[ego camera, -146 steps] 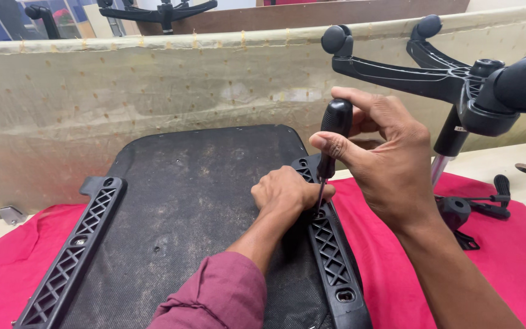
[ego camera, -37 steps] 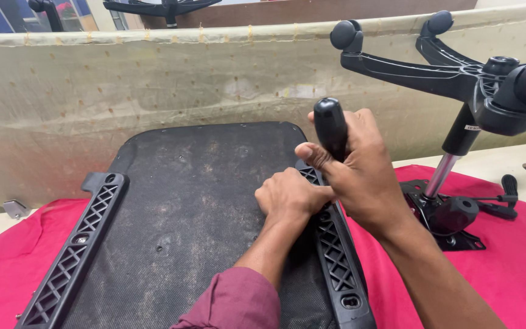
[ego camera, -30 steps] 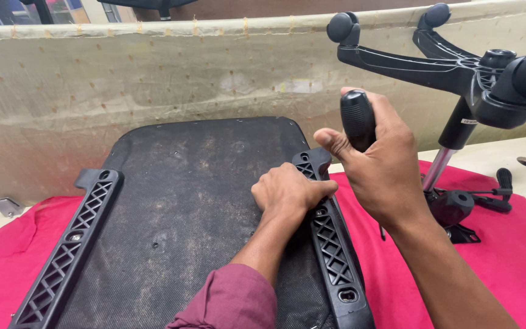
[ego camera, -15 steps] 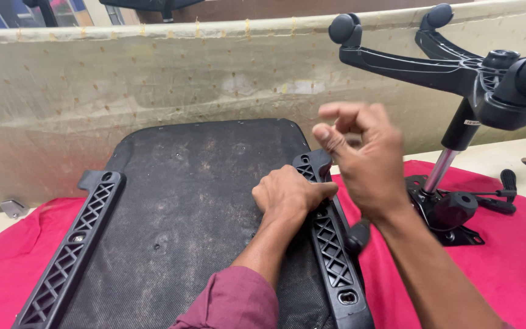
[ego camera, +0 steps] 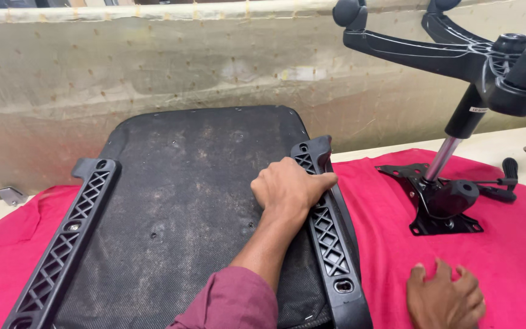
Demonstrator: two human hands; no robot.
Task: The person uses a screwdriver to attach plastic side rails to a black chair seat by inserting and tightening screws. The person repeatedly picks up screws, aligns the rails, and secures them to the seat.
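A black chair seat (ego camera: pixel 184 195) lies upside down on a red cloth (ego camera: pixel 506 256). Two black lattice brackets run along its sides, a left bracket (ego camera: pixel 68 237) and a right bracket (ego camera: pixel 330 244). My left hand (ego camera: pixel 290 189) rests on the upper part of the right bracket, its fingers curled over the bracket's outer edge. At the bottom right, my right hand (ego camera: pixel 445 298) lies palm down on the red cloth with its fingers apart and nothing in it. No tool shows in this view.
To the right of the seat, a black chair mechanism plate (ego camera: pixel 452 201) sits on the cloth, with a gas lift column and a star base (ego camera: pixel 427 49) sticking up from it. A worn beige panel (ego camera: pixel 153 67) stands behind. A small metal piece (ego camera: pixel 12 195) lies at the far left.
My right hand held a black-handled screwdriver upright over the right bracket, then lifted it away and dropped to the cloth; the screwdriver is now out of sight. My left hand stayed on the bracket.
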